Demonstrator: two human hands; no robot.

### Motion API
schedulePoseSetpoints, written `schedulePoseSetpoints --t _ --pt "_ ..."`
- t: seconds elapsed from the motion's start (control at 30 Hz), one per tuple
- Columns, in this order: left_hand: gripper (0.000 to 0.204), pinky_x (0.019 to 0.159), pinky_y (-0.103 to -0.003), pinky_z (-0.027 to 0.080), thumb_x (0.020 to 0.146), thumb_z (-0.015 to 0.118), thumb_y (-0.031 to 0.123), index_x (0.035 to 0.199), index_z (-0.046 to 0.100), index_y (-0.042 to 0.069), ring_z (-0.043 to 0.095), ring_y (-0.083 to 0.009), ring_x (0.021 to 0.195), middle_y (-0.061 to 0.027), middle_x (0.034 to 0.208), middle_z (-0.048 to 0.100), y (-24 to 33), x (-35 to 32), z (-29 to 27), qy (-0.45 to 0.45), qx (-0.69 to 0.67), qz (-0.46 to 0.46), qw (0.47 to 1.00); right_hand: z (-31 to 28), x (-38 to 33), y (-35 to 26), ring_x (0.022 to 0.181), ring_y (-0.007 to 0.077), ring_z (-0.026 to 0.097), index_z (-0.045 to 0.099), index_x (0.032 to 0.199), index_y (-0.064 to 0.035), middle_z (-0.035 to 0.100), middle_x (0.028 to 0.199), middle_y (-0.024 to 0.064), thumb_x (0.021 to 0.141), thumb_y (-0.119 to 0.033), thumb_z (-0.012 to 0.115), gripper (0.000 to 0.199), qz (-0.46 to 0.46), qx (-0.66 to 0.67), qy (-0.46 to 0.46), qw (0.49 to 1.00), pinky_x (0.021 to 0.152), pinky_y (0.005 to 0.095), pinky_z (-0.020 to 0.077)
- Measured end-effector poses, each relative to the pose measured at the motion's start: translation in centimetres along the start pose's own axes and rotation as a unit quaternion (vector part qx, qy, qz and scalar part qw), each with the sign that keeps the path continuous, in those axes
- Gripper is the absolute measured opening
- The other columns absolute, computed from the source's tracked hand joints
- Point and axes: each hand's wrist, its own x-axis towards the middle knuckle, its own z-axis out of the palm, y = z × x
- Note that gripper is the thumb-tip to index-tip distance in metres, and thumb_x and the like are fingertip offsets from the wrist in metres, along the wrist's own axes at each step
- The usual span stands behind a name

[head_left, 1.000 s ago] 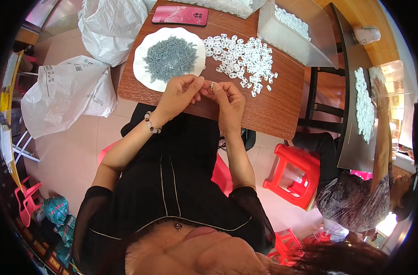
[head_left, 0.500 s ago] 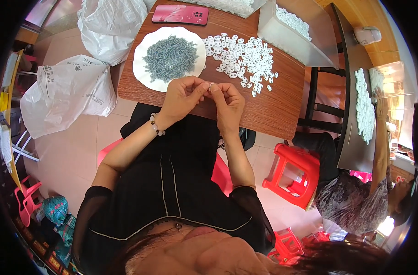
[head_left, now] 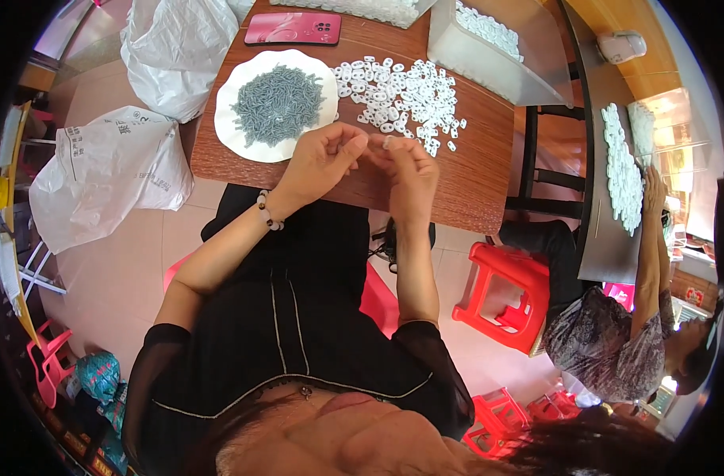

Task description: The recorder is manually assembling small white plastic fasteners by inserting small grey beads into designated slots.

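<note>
My left hand (head_left: 324, 157) and my right hand (head_left: 408, 168) meet over the near edge of the brown wooden table (head_left: 473, 178). Their fingertips pinch a small white plastic piece (head_left: 387, 143) between them. Just beyond the left hand stands a white plate (head_left: 233, 131) heaped with small grey-blue pieces (head_left: 278, 103). A loose pile of white plastic rings (head_left: 401, 95) lies beyond the right hand. A beaded bracelet (head_left: 266, 214) sits on my left wrist.
A pink phone (head_left: 292, 28) lies at the table's far edge, a clear bin (head_left: 497, 63) of white parts at far right. White plastic bags (head_left: 108, 170) sit on the floor at left. Red stools (head_left: 505, 293) stand right. Another person (head_left: 616, 349) works at a neighbouring table (head_left: 600, 238).
Both hands stay together at the table edge, shifting only slightly as the fingers work the small white piece.
</note>
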Motion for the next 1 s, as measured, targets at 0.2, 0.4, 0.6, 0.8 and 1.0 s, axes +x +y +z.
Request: schedulePoseSetpoints --t 0.2,0.4,0.6,0.8,1.0 --pt "0.016 0.065 -0.031 0.049 0.085 0.065 0.013 0.097 0.063 0.003 0.060 -0.0191 0.071 -0.0088 0.085 0.062 -1.9 3.5 2.0 0.035 0.297 0.132 0.945 -3.8 0.8 -2.6 0.077 0.0141 0.064 0.062 0.094 0.0020 0.068 0.092 0.0150 0.093 -0.009 0.057 0.012 -0.037 0.109 0.062 0.991 0.073 0.0274 0.0561" --pt "0.015 0.073 -0.039 0.048 0.081 0.066 0.015 0.092 0.063 0.005 0.057 -0.0304 0.086 -0.0122 0.084 0.056 -3.9 5.6 3.4 0.054 0.465 0.222 0.855 -4.5 0.6 -3.4 0.077 0.0114 0.062 0.060 0.092 -0.0041 0.067 0.093 0.0120 0.093 -0.011 0.058 0.007 -0.061 0.120 0.073 0.988 0.069 0.0245 0.0543" --pt "0.015 0.064 -0.033 0.047 0.083 0.067 0.017 0.091 0.066 0.004 0.059 -0.0243 0.073 -0.0089 0.079 0.059 -3.2 4.9 3.0 0.032 0.428 0.198 0.881 -4.1 0.5 -2.8 0.077 0.0096 0.060 0.060 0.092 -0.0059 0.066 0.092 0.0078 0.093 -0.012 0.059 0.006 -0.055 0.115 0.071 0.989 0.067 0.0233 0.0528" --pt "0.024 0.059 -0.023 0.047 0.089 0.066 0.025 0.099 0.068 0.003 0.059 -0.0107 0.064 -0.0055 0.079 0.066 -1.0 2.4 0.9 -0.004 0.153 -0.005 0.988 -3.4 0.4 -2.2 0.076 0.0090 0.060 0.061 0.092 -0.0053 0.065 0.090 0.0066 0.093 -0.013 0.059 0.008 -0.035 0.116 0.052 0.991 0.067 0.0234 0.0526" --pt "0.030 0.064 -0.019 0.047 0.091 0.065 0.029 0.103 0.067 0.001 0.060 -0.0068 0.072 -0.0048 0.084 0.067 0.0 0.5 -0.8 -0.010 -0.189 -0.172 0.967 -2.0 -0.1 -1.2 0.076 0.0093 0.060 0.061 0.093 -0.0044 0.065 0.091 0.0068 0.094 -0.013 0.059 0.009 -0.006 0.112 0.020 0.994 0.068 0.0237 0.0528"
